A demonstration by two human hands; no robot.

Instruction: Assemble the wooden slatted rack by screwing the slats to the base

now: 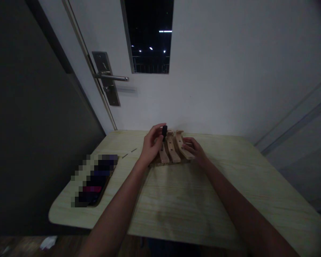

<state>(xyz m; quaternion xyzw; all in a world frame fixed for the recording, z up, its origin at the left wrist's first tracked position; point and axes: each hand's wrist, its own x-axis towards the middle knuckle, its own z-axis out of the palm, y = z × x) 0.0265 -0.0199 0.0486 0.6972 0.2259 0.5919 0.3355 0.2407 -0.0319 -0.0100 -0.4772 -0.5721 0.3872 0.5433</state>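
A small wooden assembly (172,150) of three curved slats on a base lies at the far middle of a light wooden table (192,200). My left hand (152,144) is closed around a short black tool handle (164,132), held upright over the leftmost slat. Resting on the rightmost slat and pressing it down is my right hand (194,149), fingers curled over the wood. The scene is dim.
A phone (96,180), its screen blurred out, lies near the table's left edge. Two small thin pieces (130,153) lie between the phone and my left hand. Behind the table stand a white door with a metal handle (111,77) and a dark window (149,35).
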